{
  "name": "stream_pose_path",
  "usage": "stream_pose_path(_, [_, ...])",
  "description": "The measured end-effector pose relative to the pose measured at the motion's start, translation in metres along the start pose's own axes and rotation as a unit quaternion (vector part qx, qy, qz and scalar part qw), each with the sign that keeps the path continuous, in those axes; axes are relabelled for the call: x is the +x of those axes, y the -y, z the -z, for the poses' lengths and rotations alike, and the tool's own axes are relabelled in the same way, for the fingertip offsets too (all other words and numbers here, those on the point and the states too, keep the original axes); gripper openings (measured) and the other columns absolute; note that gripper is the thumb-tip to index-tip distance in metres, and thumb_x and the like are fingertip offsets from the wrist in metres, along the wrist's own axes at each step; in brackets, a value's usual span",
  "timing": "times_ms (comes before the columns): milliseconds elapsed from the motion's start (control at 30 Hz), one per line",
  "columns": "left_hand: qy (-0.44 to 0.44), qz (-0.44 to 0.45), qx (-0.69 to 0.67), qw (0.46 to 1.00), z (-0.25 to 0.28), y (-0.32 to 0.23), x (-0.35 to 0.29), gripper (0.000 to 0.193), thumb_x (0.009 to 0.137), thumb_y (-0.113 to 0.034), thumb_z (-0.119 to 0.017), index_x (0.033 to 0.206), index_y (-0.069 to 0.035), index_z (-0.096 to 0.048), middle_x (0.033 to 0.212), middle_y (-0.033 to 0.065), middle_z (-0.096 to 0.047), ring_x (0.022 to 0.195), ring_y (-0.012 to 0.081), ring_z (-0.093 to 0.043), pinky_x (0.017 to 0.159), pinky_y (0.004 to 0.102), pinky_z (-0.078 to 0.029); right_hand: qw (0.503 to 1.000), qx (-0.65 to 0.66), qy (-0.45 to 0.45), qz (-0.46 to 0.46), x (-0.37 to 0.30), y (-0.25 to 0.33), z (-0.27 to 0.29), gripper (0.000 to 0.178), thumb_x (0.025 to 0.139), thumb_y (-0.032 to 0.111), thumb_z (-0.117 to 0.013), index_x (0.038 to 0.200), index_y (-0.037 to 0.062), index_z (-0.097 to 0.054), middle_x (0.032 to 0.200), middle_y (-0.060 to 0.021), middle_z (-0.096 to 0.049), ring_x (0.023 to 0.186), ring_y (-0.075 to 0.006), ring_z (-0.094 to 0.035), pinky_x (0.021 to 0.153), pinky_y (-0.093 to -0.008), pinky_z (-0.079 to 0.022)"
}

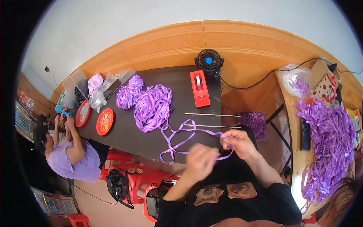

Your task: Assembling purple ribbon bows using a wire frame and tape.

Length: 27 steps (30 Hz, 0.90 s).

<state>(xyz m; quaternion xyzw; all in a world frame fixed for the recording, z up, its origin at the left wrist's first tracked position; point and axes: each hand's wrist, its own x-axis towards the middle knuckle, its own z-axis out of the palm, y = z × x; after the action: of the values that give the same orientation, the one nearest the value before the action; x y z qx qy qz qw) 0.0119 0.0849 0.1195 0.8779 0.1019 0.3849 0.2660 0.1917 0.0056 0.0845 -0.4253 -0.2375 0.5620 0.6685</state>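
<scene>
A long, narrow purple ribbon (177,145) lies in loose loops over the near edge of the dark table and runs up to both hands. My right hand (241,144) is closed, pinching the ribbon between thumb and fingers. My left hand (201,162), somewhat blurred, is curled closed just left of it, with ribbon showing on both sides of its fingers. A short loop of ribbon hangs between the hands. Two thin metal rods (212,114) stick out past the table's right edge, just beyond my hands. Two purple ribbon bundles (153,108) lie farther left.
A red tape dispenser (200,89) and a small black fan (209,60) are at the back right of the table (181,81). Red plates (105,122) lie left, near a person in lilac (77,160). Heaped purple ribbon (327,140) covers a side table; red stools (132,185) stand below.
</scene>
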Motion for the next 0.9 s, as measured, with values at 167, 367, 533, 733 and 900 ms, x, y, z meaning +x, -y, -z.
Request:
stream_pose_path(167, [-0.026, 0.132, 0.302, 0.944, 0.023, 0.048, -0.007, 0.010, 0.071, -0.008, -0.067, 0.077, -0.003, -0.063, 0.087, 0.0116, -0.056, 0.085, 0.0289, -0.050, 0.074, 0.0401, -0.039, 0.999, -0.024, -0.029, 0.005, -0.008, 0.007, 0.010, 0.007, 0.086, 0.007, -0.060, 0.090, 0.0022, -0.063, 0.072, -0.0039, -0.062, 0.063, -0.0110, -0.059, 0.060, -0.0235, -0.047])
stream_pose_path(367, [-0.156, 0.259, -0.044, 0.952, 0.048, 0.079, -0.008, 0.008, 0.081, 0.001, -0.059, 0.074, -0.002, -0.059, 0.075, 0.0071, -0.062, 0.067, 0.0190, -0.058, 0.063, 0.0295, -0.046, 0.999, -0.029, -0.042, 0.013, -0.016, 0.006, 0.016, 0.006, 0.086, 0.008, -0.060, 0.089, 0.0048, -0.063, 0.071, -0.0004, -0.061, 0.063, -0.0083, -0.057, 0.059, -0.0212, -0.043])
stream_pose_path(533, [-0.304, 0.208, -0.355, 0.859, 0.139, 0.096, 0.061, 0.009, 0.088, -0.007, -0.056, 0.084, 0.001, -0.058, 0.090, 0.0159, -0.064, 0.065, 0.0166, -0.060, 0.059, 0.0251, -0.046, 0.999, 0.034, -0.029, 0.017, -0.024, -0.002, 0.032, 0.008, 0.084, 0.003, -0.059, 0.090, 0.0000, -0.063, 0.069, -0.0048, -0.058, 0.061, -0.0128, -0.055, 0.057, -0.0240, -0.042])
stream_pose_path(733, [-0.205, 0.210, -0.079, 0.953, 0.176, 0.144, 0.091, 0.017, 0.086, -0.014, -0.062, 0.079, 0.002, -0.063, 0.081, 0.0102, -0.066, 0.066, 0.0137, -0.060, 0.055, 0.0254, -0.043, 0.996, 0.077, -0.031, 0.031, -0.036, -0.002, 0.054, 0.010, 0.085, 0.002, -0.057, 0.091, -0.0022, -0.063, 0.066, -0.0054, -0.055, 0.058, -0.0127, -0.050, 0.056, -0.0239, -0.040])
stream_pose_path(900, [0.024, 0.058, 0.318, 0.946, 0.091, 0.091, 0.086, 0.014, 0.078, -0.013, -0.062, 0.077, 0.000, -0.066, 0.081, 0.0170, -0.064, 0.078, 0.0341, -0.060, 0.068, 0.0428, -0.045, 0.999, -0.024, -0.008, 0.036, -0.041, 0.025, 0.055, 0.010, 0.085, 0.002, -0.058, 0.089, -0.0037, -0.064, 0.061, -0.0028, -0.053, 0.053, -0.0086, -0.046, 0.050, -0.0223, -0.037])
